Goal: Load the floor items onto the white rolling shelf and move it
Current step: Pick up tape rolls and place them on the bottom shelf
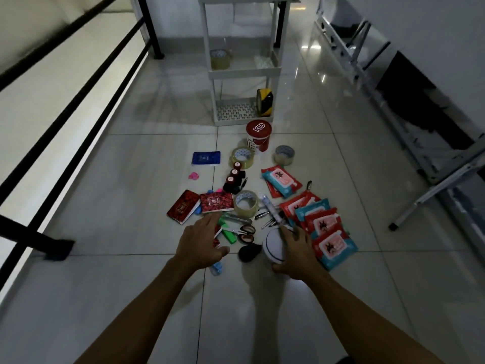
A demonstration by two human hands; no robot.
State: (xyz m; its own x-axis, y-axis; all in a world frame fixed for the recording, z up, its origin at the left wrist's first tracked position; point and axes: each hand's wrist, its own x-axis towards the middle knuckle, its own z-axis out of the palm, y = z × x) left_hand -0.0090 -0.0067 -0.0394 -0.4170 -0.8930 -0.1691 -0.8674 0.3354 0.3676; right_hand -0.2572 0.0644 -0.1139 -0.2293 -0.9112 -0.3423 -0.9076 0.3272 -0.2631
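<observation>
- Ball, white with dark seam lines, sat on the floor under the right hand, whose fingers curled over its top and far side
- It looked light and smooth, likely to roll, so a wrap around its widest part seemed safest
- Left hand hovered spread and empty, left of that grip, over scissors and a green marker
- White rolling shelf stood well beyond the grip, holding two tape rolls

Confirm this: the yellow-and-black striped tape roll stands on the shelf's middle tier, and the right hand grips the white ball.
Wrong tier. The head view shows the striped tape roll on the white shelf's bottom tier. The right hand does grip the white ball.
</observation>
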